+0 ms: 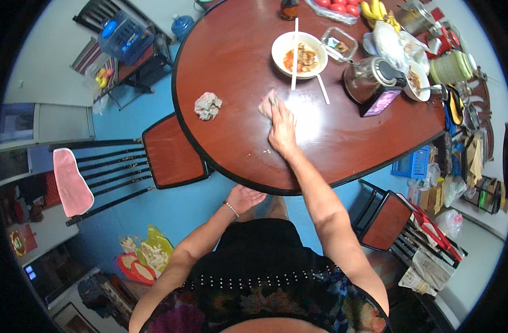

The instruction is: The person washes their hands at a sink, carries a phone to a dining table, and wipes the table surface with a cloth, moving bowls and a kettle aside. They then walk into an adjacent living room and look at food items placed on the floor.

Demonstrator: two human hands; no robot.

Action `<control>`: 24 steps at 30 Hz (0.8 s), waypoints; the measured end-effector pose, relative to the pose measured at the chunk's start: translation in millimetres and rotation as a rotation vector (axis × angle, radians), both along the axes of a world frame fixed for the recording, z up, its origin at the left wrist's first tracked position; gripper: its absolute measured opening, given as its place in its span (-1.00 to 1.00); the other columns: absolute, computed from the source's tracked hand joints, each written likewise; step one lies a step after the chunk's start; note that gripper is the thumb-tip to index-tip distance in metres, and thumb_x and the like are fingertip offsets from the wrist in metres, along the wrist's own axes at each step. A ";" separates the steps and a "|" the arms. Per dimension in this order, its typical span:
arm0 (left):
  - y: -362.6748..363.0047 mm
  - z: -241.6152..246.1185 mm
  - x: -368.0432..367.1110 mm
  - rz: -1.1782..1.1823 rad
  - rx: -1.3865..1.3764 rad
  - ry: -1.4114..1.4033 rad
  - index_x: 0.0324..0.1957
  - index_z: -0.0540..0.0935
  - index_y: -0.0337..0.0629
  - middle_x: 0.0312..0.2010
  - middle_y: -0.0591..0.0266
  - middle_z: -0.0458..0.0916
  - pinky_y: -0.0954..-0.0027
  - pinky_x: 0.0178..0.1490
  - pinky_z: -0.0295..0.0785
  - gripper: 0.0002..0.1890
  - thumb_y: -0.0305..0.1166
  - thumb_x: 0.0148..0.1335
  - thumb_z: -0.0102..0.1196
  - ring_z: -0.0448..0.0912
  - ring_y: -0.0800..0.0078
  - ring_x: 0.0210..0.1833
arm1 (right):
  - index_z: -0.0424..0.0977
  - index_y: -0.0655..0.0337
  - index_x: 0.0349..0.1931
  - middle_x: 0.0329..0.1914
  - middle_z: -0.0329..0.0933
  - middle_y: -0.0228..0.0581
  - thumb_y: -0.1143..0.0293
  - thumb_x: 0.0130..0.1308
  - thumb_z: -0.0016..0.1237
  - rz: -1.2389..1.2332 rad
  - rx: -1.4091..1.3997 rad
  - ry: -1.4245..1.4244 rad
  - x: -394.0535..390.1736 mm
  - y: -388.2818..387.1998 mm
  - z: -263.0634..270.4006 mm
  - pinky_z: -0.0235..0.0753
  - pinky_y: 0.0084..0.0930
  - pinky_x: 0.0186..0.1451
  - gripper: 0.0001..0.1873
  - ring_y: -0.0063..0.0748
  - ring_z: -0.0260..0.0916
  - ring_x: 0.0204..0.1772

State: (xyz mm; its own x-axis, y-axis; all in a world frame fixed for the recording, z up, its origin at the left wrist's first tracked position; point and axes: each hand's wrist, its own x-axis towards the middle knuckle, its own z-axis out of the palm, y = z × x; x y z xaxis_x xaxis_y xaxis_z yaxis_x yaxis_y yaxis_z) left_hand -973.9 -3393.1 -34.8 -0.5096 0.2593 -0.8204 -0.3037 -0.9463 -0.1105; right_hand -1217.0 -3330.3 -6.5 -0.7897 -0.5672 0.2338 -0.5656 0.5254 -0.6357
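My right hand [284, 129] presses a crumpled, pale pinkish cloth [267, 105] onto the brown wooden table [233, 145]. Below the table's rounded edge, my left hand [245, 197] is held palm up with nothing in it, a beaded bracelet on its wrist. Small crumbs [267, 152] lie on the tabletop between my hands. A second crumpled greyish cloth [208, 106] rests to the left. Beyond my right hand stands a white bowl [279, 50] with food remains, one white chopstick [296, 54] across it and another [323, 89] beside it on the table.
At the right stand a glass kettle [362, 81], a small lit screen [381, 103] and a second food bowl [422, 93]. A glass container [349, 39], tomatoes [339, 7] and bananas [374, 10] are at the back. Chairs stand left [175, 152] and right [387, 222].
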 end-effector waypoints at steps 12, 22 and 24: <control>1.0 -22.7 -8.1 -0.092 0.170 0.279 0.28 0.19 -0.32 0.23 -0.15 0.28 -0.01 0.32 0.19 -0.21 0.22 0.29 -0.35 0.32 -0.02 0.24 | 0.43 0.16 0.07 0.17 0.36 -0.02 0.64 0.04 -0.22 0.682 -0.054 0.024 -17.6 -29.2 -13.1 0.25 -0.18 0.19 -0.49 0.02 0.31 0.15; 3.6 -33.9 -2.2 -0.112 0.167 0.313 0.22 0.30 -0.22 0.21 -0.09 0.32 -0.05 0.32 0.16 -0.13 0.36 0.14 -0.25 0.32 -0.03 0.24 | 0.45 0.15 0.05 0.14 0.40 -0.11 0.52 0.03 -0.12 0.609 -0.026 -0.142 114.4 72.4 8.4 0.25 -0.25 0.17 -0.52 -0.14 0.37 0.06; 2.1 -44.4 5.5 0.082 0.454 0.597 0.11 0.42 -0.11 0.13 0.02 0.42 -0.06 0.27 0.22 -0.34 0.20 0.18 -0.20 0.36 0.07 0.20 | 0.50 0.13 -0.01 0.11 0.43 -0.15 0.52 0.03 -0.12 0.550 -0.052 -0.216 142.4 75.6 9.7 0.26 -0.29 0.17 -0.57 -0.14 0.35 0.07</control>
State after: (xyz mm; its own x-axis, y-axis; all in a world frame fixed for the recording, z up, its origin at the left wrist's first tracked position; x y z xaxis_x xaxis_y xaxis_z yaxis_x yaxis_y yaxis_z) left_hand -968.4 -3391.0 -79.2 -0.8663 0.4485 -0.2200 -0.3652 -0.8690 -0.3338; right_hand -1074.6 -3254.7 3.3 -0.4156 -0.8989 0.1392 -0.6010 0.1565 -0.7838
